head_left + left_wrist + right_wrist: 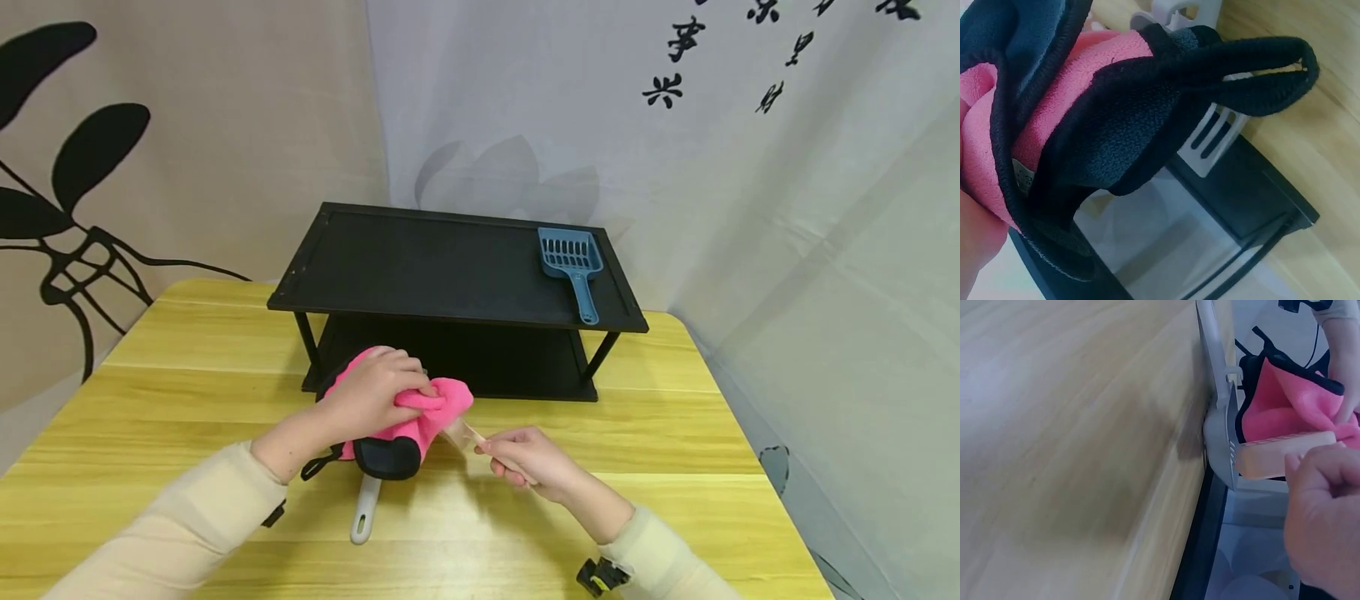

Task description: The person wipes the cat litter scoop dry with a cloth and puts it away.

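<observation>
My left hand (pixel 375 396) grips a bunched pink cloth (pixel 453 402) with black edging and a black loop. In the left wrist view, the cloth's dark panels and loop fill much of the picture. My right hand (pixel 528 460) pinches the slim, pale handle of a flat-headed, brush-like tool (pixel 1275 454). The tool's head is beside the cloth; whether they touch I cannot tell. Below the cloth lies a grey slotted scoop (pixel 1217 434). Its handle (pixel 365 510) points toward me in the head view, while the cloth hides most of its head there.
Behind my hands stands a black two-tier shelf (pixel 420 258) on a wooden table (pixel 187 375). A blue slotted scoop (pixel 572 254) lies on the upper tier at the right. Pale curtains (pixel 262 125) with black prints hang behind the table.
</observation>
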{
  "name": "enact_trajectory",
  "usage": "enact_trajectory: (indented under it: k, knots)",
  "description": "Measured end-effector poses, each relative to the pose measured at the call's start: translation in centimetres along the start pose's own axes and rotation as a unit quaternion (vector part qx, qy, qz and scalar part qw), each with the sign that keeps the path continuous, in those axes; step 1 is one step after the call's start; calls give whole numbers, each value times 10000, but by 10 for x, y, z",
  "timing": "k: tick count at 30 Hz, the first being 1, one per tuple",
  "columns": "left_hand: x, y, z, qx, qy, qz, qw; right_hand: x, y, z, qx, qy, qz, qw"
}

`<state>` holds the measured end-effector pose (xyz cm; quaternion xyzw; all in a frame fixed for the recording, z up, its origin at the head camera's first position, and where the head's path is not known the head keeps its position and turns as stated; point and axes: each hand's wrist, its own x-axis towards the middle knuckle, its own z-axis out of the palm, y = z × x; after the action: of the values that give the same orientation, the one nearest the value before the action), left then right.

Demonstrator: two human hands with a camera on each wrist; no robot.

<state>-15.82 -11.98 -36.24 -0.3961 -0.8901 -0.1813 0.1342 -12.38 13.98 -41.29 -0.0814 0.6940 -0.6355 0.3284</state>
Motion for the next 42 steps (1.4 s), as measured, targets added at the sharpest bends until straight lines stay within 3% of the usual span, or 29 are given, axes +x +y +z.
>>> enact_trajectory:
  k: [8, 19, 22, 25, 29, 32, 33, 36, 42]
  knots:
    - [-5, -14, -1, -42, -47, -530, 9986, -11, -1, -7, -196, -33, 65, 9998]
    - [-11, -32, -8, 108, 28, -1000, 9949, -23, -4, -19, -450, 107, 128, 9988]
    - [-9, -33, -10, -4, -5, -1102, 9939, -25, -7, -21, -980, 265, -37, 9948]
    - [-3, -28, -10, -179, -144, -1001, 9947, -23, -7, -16, -2057, 484, -382, 9767]
    - [7, -16, -8, -301, -439, -550, 9971, -16, -6, -6, -3622, 784, -1102, 9222]
    - [10, -11, -6, -349, -684, -242, 9968, -16, -7, -2, -4268, 909, -1609, 8853]
    - [11, -10, -6, -363, -776, -184, 9962, -16, -7, -2, -4373, 937, -1728, 8776]
    - [11, -9, -6, -390, -873, -162, 9953, -19, -8, -2, -4439, 1004, -1815, 8717]
    - [6, -13, -7, -332, -622, -68, 9975, -25, -13, -6, -4347, 1051, -1767, 8768]
